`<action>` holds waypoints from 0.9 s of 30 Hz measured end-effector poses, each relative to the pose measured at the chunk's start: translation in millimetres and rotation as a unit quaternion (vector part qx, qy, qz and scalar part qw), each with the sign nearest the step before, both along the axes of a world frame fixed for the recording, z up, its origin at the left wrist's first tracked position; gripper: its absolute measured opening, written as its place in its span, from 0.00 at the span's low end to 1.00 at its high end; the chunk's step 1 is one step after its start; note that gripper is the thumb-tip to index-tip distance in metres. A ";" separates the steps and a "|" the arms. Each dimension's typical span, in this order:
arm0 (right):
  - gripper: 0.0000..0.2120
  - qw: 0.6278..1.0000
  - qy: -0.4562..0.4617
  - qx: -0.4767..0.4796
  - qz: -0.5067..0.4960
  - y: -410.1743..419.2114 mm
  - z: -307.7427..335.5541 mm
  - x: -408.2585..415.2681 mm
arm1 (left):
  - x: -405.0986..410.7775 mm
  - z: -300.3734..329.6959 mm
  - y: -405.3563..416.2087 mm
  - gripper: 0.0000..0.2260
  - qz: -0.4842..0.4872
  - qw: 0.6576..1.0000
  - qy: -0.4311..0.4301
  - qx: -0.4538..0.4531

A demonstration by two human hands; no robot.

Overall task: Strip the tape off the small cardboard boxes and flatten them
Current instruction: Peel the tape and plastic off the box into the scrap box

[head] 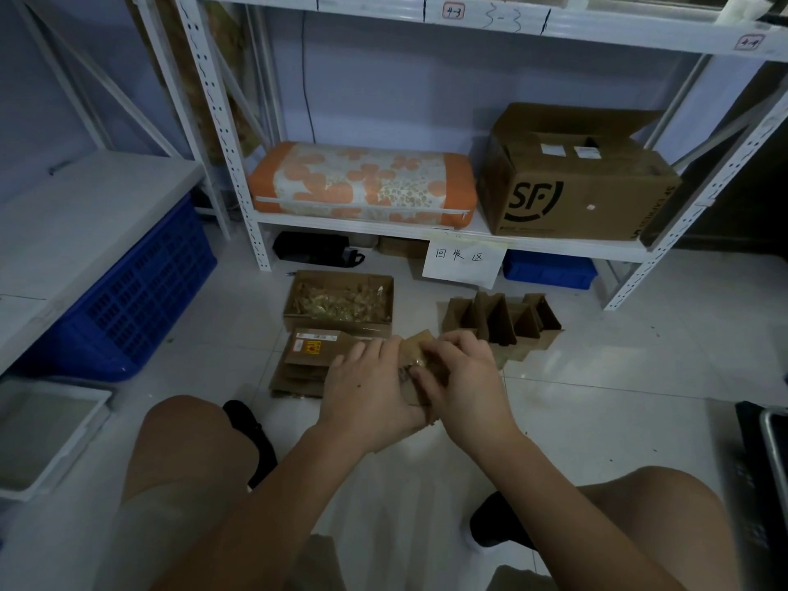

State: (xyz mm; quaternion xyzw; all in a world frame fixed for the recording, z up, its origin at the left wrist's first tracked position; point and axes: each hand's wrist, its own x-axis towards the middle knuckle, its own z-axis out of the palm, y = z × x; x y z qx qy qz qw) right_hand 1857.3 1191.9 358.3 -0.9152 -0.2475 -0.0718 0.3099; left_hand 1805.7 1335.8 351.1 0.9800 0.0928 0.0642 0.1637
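A small brown cardboard box (415, 347) is held above the floor, largely hidden, with a crumpled strip of clear tape (415, 363) seen on its face. Flattened boxes (307, 360) are stacked on the tiles to its left, the top one labelled. To the right, unflattened small boxes (503, 324) are grouped with flaps raised.

A storeroom or small warehouse: white slotted-steel shelving (221, 134) with hand-numbered bay labels (453, 11), an SF courier carton (571, 194), blue plastic crates (140, 292), and a handwritten paper sign (462, 262) above the tiled floor (639, 377).
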 end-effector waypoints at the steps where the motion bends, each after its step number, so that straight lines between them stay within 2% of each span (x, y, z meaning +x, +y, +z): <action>1: 0.12 1.000 0.011 0.010 -0.009 0.9 -1.4 -0.6 | 0.9 0.4 -0.7 0.39 0.000 1.000 -0.010 0.006; 5: 0.01 0.993 0.073 0.072 -0.053 -0.2 2.1 3.1 | 4.3 -1.2 -2.0 0.40 -0.010 0.998 -0.028 0.049; 8: 0.05 0.980 0.135 0.113 -0.097 -7.7 11.9 8.1 | 6.1 -2.8 4.7 0.43 -0.032 0.998 -0.029 0.052; 10: 0.05 0.974 0.145 0.136 -0.108 -11.1 15.4 8.7 | 6.8 -2.0 9.7 0.43 -0.049 0.997 -0.040 0.042; 13: 0.05 0.977 0.121 0.151 -0.094 -10.0 18.8 5.1 | 9.6 -1.4 13.2 0.41 -0.053 0.996 -0.058 0.039; 17: 0.04 0.990 0.052 0.120 -0.048 -3.3 18.6 -1.7 | 11.9 -2.2 7.8 0.43 -0.052 0.997 -0.037 0.052; 21: 0.06 0.994 -0.047 0.097 0.016 0.2 12.2 -1.8 | 8.1 -2.2 4.5 0.46 -0.060 0.997 -0.035 -0.039; 24: 0.05 0.988 -0.062 0.111 0.085 0.8 14.6 -3.6 | 5.3 -4.2 6.9 0.49 -0.049 0.997 -0.028 -0.061; 27: 0.06 0.987 -0.016 0.124 0.097 2.5 15.3 -5.5 | 3.8 -5.7 10.6 0.47 -0.040 0.997 -0.027 -0.062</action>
